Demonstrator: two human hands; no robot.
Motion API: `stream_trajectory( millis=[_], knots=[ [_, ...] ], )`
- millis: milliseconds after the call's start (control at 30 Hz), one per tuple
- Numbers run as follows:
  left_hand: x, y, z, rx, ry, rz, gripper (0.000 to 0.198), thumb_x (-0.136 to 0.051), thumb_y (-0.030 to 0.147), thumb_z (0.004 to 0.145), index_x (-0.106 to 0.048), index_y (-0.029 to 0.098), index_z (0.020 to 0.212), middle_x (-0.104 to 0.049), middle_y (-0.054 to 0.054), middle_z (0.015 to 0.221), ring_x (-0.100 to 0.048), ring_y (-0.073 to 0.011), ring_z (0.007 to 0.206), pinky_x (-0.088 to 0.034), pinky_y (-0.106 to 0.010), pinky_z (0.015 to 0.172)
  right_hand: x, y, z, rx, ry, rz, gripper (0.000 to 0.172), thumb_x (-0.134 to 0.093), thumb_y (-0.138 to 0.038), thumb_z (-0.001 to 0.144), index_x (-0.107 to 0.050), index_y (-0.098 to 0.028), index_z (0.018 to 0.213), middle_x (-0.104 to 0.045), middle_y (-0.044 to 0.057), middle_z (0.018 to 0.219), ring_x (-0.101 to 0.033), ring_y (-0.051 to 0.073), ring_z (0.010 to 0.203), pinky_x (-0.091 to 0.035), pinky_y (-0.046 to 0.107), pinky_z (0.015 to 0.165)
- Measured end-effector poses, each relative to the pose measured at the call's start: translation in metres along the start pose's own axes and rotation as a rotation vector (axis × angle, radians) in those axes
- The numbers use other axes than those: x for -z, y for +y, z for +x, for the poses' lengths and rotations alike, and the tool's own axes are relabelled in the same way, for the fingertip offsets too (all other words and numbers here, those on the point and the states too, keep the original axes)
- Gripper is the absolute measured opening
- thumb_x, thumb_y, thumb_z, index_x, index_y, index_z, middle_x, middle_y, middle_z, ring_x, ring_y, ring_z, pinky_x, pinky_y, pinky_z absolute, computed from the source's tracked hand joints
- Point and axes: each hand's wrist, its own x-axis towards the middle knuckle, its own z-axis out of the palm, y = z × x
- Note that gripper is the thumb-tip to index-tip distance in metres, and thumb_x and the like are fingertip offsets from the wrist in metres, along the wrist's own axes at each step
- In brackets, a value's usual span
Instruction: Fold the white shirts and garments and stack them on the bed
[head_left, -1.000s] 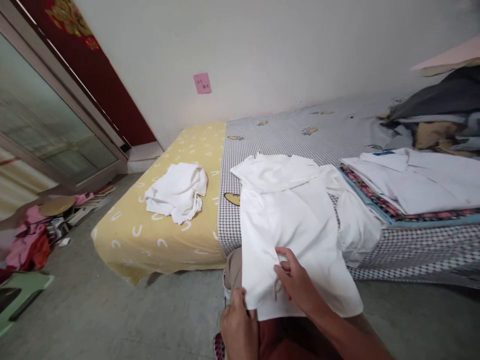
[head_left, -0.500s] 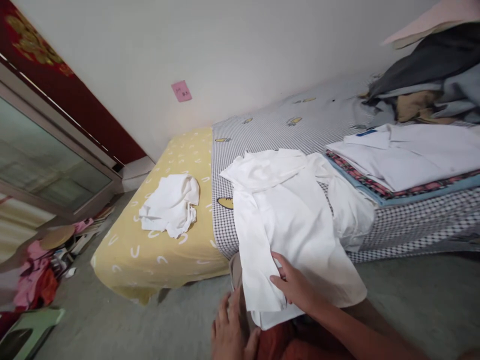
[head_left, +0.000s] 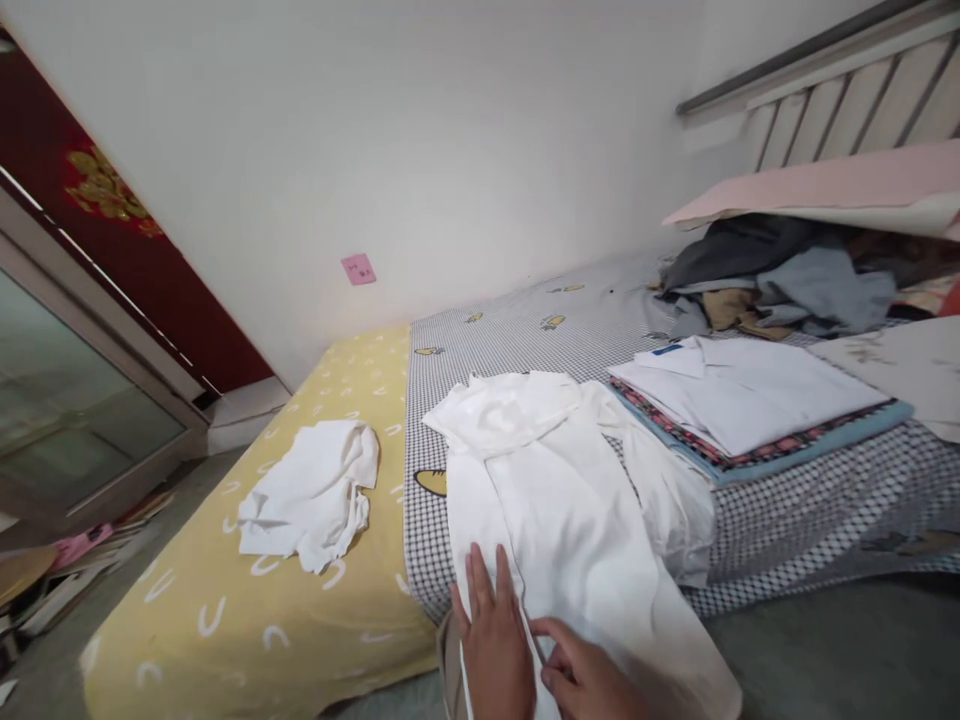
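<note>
While left hand (head_left: 496,645), fingers open, is lying flat, likely steadying the white shirt (head_left: 574,515) over the front edge of the bed (head_left: 499,335), right hand (head_left: 581,680) is resting curled; grip unclear.

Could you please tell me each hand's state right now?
Left hand: open, flat on the white garment.
Right hand: partly curled at the white garment; grip cannot be told.
</note>
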Motion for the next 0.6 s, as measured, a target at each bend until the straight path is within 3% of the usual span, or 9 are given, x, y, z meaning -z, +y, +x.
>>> stream_trajectory(
  millis=[167,333,600],
  knots=[
    [-0.013,-0.003,-0.006,0.042,0.062,-0.010,0.075,-0.048,0.014,0.093,-0.016,0.031,0.160,-0.035,-0.017,0.164,-0.041,-0.0326,0.147,-0.036,-0.063,0.115,0.027,-0.005,0.015,-0.043,0.049,0.128,0.046,-0.054,-0.047,0.072,-0.061,-0.024,0.111,-0.062,-0.003,0.074,-0.054,0.009,0.044,-0.026,0.022,0.041],
    [-0.024,0.003,-0.004,0.079,0.101,-0.031,0.079,-0.047,0.012,0.093,-0.010,0.035,0.159,-0.042,-0.016,0.160,-0.047,-0.0318,0.143,-0.036,-0.063,0.114,0.073,-0.034,0.029,0.037,0.184,0.251,0.043,-0.058,-0.049,0.072,-0.063,-0.019,0.103,-0.063,-0.002,0.073,-0.058,0.010,0.047,-0.032,0.022,0.044],
    [-0.044,0.010,-0.001,0.200,0.176,-0.124,0.085,-0.048,0.011,0.091,-0.006,0.040,0.159,-0.045,-0.016,0.157,-0.054,-0.0331,0.136,-0.035,-0.065,0.111,0.161,-0.099,0.079,0.148,0.556,0.378,0.023,-0.062,-0.028,0.075,-0.066,-0.017,0.095,-0.066,-0.001,0.075,-0.061,0.010,0.052,-0.040,0.021,0.046]
  ],
)
